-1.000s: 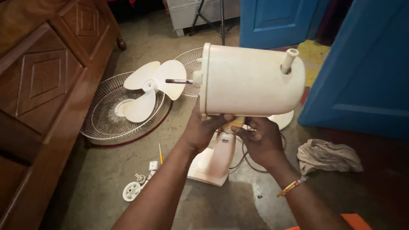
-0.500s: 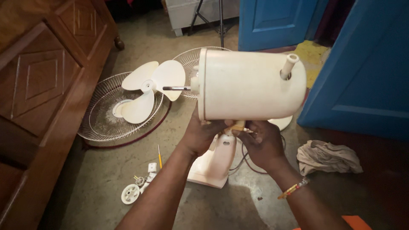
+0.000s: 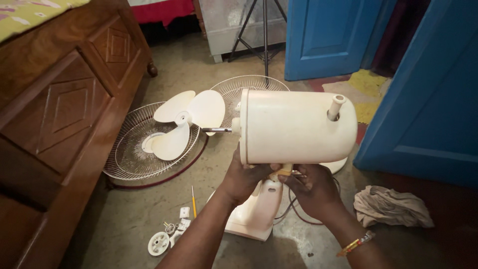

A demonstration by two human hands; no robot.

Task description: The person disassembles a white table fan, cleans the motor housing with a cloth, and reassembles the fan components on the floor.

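While the stand (image 3: 256,211) rests below, both hands' fingers (image 3: 259,172) grip the motor housing (image 3: 296,127).

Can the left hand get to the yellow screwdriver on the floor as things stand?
Probably yes, once freed: the left hand grips the fan motor housing underneath. The yellow screwdriver lies on open floor just left of that forearm, with nothing covering it.

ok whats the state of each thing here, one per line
fan motor housing: tilted on its side, shaft bare, no blade on it
left hand: gripping under the housing
right hand: at the neck joint under the housing
fan blade: off, lying on a grille
wire grille: detached, flat on the floor
second grille: detached, behind the blade
fan stand: leaning on the floor
blue door: ajar
cloth: crumpled on the floor
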